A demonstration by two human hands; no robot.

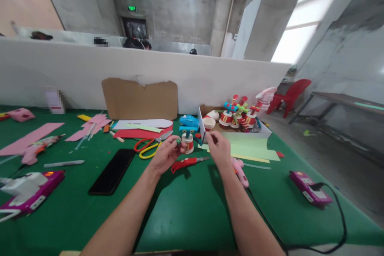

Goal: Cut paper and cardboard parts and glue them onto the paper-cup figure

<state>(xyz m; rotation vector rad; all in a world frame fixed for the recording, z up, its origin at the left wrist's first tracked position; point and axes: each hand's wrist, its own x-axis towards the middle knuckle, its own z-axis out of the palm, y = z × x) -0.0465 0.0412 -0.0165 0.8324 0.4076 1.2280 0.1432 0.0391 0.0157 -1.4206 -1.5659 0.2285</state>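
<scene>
Partly hidden in head view: one pink glue gun, behind the right forearm
Left hand: fingers pinching a small green piece above the tabletop
Right hand: fingers bunched by the box; cannot tell whether they hold anything
Counted: two glue guns, two power strips, one cutter

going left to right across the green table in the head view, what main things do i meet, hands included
left purple power strip, black phone, scissors, left hand, red-handled knife, right hand, pink glue gun, right purple power strip
</scene>
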